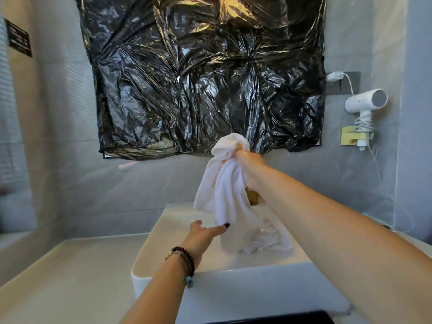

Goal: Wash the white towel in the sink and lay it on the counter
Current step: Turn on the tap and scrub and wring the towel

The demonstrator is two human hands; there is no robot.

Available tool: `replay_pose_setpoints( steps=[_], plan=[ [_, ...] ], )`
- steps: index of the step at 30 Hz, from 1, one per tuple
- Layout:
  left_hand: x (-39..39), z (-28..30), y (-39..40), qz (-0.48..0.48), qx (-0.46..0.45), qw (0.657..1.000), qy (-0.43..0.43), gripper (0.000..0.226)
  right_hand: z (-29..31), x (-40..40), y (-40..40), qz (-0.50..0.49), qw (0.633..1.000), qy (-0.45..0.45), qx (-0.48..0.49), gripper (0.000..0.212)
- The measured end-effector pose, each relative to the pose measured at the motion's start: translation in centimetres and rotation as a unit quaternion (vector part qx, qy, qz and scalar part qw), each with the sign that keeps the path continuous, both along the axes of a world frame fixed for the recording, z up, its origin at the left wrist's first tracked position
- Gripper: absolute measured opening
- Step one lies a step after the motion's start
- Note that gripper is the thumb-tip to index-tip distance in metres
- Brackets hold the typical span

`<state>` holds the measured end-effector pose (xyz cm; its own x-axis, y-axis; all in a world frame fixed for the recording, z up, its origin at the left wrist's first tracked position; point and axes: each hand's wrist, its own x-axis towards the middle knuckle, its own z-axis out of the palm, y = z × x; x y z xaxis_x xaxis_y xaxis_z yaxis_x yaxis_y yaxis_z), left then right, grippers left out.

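My right hand (249, 163) grips the top of the white towel (225, 190) and holds it up above the white rectangular sink (163, 274). The towel hangs down, and its lower end lies bunched in the basin. My left hand (205, 232), with bead bracelets on the wrist, reaches over the sink with fingers stretched toward the hanging part; the fingertips are at the towel's lower edge. A gold faucet (253, 198) shows partly behind the towel and my right wrist.
A pale counter (77, 277) runs to the left of the sink and around it. Black plastic sheeting (205, 73) covers the wall above. A white hair dryer (364, 104) with a cord hangs on the right wall. A dark object (280, 320) sits at the bottom edge.
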<state>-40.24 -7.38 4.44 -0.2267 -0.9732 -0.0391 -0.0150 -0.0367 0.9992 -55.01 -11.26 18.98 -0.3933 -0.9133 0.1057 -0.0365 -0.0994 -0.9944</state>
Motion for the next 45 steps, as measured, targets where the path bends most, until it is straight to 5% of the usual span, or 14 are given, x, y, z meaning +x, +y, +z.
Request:
replay_pose_setpoints(
  steps=[4, 7, 10, 14, 21, 25, 29, 36, 40, 45],
  plan=[
    [-2.1, 0.3, -0.1, -0.09, -0.027, 0.995, -0.036, 0.044, -0.4, -1.2, -0.4, 0.051, 0.994, -0.093, -0.001, 0.018],
    [-3.2, 0.4, -0.4, -0.091, -0.049, 0.992, -0.069, 0.018, -2.4, -3.0, 0.8, 0.078, 0.99, -0.113, -0.031, 0.019],
    [-3.2, 0.4, -0.7, -0.059, -0.064, 0.994, -0.068, 0.034, -5.4, -5.0, 2.1, 0.054, 0.982, -0.176, -0.051, 0.033],
    [-2.7, 0.9, -2.0, -0.029, -0.039, 0.999, 0.02, 0.039, -9.8, -6.8, 3.6, 0.086, 0.973, -0.199, 0.08, 0.033],
    [-2.7, 0.6, -2.8, -0.118, 0.022, 0.958, 0.261, 0.01, -15.5, -5.4, 3.7, 0.188, 0.949, 0.049, 0.249, 0.061],
    [-3.0, 0.1, -3.2, -0.086, -0.036, 0.975, 0.204, 0.026, -15.4, -5.3, 2.8, 0.153, 0.957, 0.045, 0.242, 0.07],
    [-3.7, -0.6, -3.7, -0.052, -0.047, 0.994, 0.082, 0.052, -13.6, -5.5, 1.8, 0.109, 0.982, -0.088, 0.129, 0.021],
    [-3.8, -1.4, -3.9, -0.046, -0.06, 0.997, 0.004, 0.02, -9.1, -5.3, 1.3, 0.119, 0.971, -0.2, -0.048, 0.028],
    [-3.9, -1.2, -4.0, 0.015, -0.078, 0.997, -0.012, 0.016, -9.4, -5.3, 1.9, 0.154, 0.988, 0.017, -0.016, 0.029],
    [-3.0, -0.5, -3.9, 0.061, -0.027, 0.995, 0.08, 0.025, -11.5, -7.4, 3.0, 0.076, 0.943, 0.313, 0.081, 0.034]
  ],
)
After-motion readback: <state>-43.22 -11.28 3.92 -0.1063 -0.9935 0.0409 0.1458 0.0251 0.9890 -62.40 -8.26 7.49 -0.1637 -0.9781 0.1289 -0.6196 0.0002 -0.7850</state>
